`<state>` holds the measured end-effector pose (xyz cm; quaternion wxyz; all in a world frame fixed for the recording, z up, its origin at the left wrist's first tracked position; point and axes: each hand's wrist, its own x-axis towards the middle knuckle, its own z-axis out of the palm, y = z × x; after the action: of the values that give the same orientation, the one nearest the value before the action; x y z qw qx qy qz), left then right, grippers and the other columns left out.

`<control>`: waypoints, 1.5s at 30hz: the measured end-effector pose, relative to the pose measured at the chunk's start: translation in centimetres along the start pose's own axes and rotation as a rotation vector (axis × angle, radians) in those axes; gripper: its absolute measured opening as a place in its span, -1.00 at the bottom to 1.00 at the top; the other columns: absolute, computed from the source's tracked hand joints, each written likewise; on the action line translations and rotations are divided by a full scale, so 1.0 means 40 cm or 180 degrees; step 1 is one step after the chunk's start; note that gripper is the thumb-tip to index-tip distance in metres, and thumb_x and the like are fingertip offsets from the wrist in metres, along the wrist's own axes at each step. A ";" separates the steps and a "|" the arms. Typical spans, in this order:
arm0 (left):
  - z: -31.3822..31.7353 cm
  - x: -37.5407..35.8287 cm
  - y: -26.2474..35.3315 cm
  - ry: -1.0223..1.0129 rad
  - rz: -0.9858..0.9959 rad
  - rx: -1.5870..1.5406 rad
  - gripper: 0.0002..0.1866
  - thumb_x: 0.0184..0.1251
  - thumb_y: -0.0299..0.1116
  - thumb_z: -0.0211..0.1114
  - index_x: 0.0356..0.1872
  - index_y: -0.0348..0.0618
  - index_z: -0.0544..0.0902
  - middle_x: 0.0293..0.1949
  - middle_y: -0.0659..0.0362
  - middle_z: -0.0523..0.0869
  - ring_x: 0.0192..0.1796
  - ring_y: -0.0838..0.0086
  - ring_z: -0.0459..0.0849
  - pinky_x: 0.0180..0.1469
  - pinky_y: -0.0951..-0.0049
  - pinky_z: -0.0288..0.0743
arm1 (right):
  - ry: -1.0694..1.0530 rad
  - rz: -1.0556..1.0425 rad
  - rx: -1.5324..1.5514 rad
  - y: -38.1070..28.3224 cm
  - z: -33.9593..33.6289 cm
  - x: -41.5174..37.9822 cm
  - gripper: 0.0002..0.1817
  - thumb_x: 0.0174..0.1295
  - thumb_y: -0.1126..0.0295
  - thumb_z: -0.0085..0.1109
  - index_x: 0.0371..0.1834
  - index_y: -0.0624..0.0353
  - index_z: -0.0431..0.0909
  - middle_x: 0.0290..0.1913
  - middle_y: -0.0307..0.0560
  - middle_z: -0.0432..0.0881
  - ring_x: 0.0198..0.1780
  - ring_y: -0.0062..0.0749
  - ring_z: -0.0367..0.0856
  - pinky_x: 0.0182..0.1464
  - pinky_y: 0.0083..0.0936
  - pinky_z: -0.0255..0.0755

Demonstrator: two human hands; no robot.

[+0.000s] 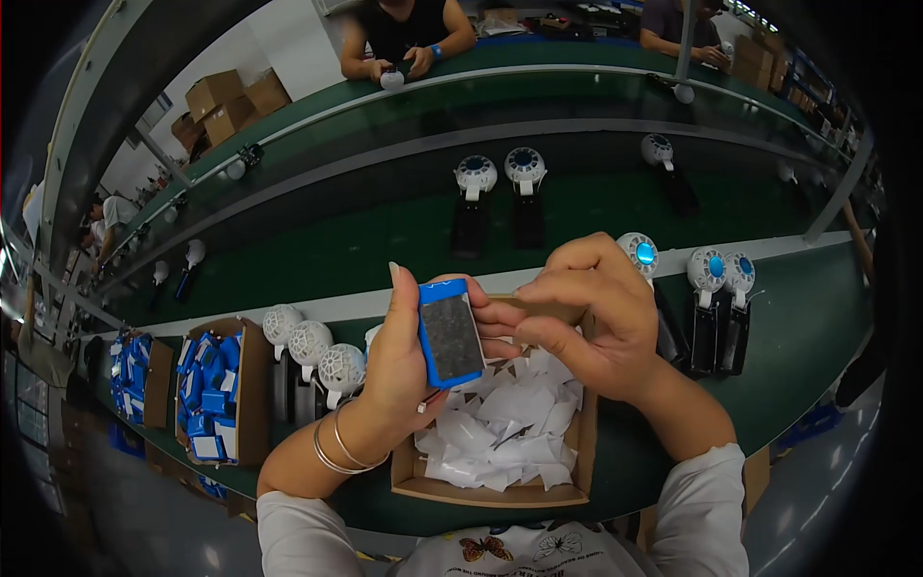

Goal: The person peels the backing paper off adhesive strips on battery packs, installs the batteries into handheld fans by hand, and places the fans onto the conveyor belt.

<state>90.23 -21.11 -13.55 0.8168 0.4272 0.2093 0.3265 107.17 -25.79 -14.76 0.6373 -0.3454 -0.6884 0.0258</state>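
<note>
My left hand [396, 337] holds a blue battery pack [424, 332] upright, its dark grey foam pad [452, 337] facing me. A small wire end with a white connector [423, 408] hangs below it. Just right of the pack is my right hand [606, 322], thumb and forefinger bent but apart, with nothing visible between them. Beneath both hands stands a cardboard box [490, 495] of white paper-like pieces [500, 438]; a small dark strip lies among them.
Boxes of blue battery packs [252, 394] stand on the left, beside several white-headed handheld fans [341, 368]. More fans [707, 269] lie to the right, and others [475, 175] on the green conveyor [385, 226]. Across it, a person [409, 34] handles a similar white-headed piece.
</note>
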 end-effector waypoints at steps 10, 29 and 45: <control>0.013 -0.057 -0.064 0.0049 -0.0221 0.0254 -0.32 0.36 0.18 -0.46 -0.14 -0.22 0.46 -0.24 0.04 0.61 -0.11 0.34 0.65 -0.12 0.50 0.57 | -0.0559 -0.0260 -0.0347 -0.014 0.001 -0.042 -0.80 -0.23 0.38 0.39 -0.50 0.07 0.58 -0.43 -0.24 0.43 -0.40 -0.44 0.35 -0.29 -0.50 0.13; -0.007 0.046 -0.082 0.0537 0.0324 -0.0543 -0.37 0.35 0.17 -0.35 -0.25 -0.25 0.44 0.04 -0.21 0.47 0.12 0.03 0.45 0.20 0.17 0.34 | -0.2829 0.0002 -0.0285 0.055 -0.086 -0.083 -0.86 -0.15 0.51 0.16 -0.45 0.19 0.48 -0.46 -0.10 0.55 -0.32 -0.27 0.55 -0.30 -0.42 0.43; 0.067 0.085 -0.149 0.0134 -0.0413 -0.0255 -0.32 0.31 0.23 -0.42 0.00 -0.22 0.33 0.14 -0.05 0.42 0.18 0.27 0.41 0.21 0.33 0.28 | -0.0281 -0.1961 -0.1851 0.125 -0.121 -0.142 -0.83 -0.08 0.41 0.14 -0.35 0.03 0.59 -0.36 -0.31 0.51 -0.30 -0.54 0.45 -0.28 -0.51 0.21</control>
<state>96.37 -22.70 -17.26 0.8481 0.3727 0.2404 0.2900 113.44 -26.84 -21.11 0.4611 -0.2874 -0.7647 -0.3463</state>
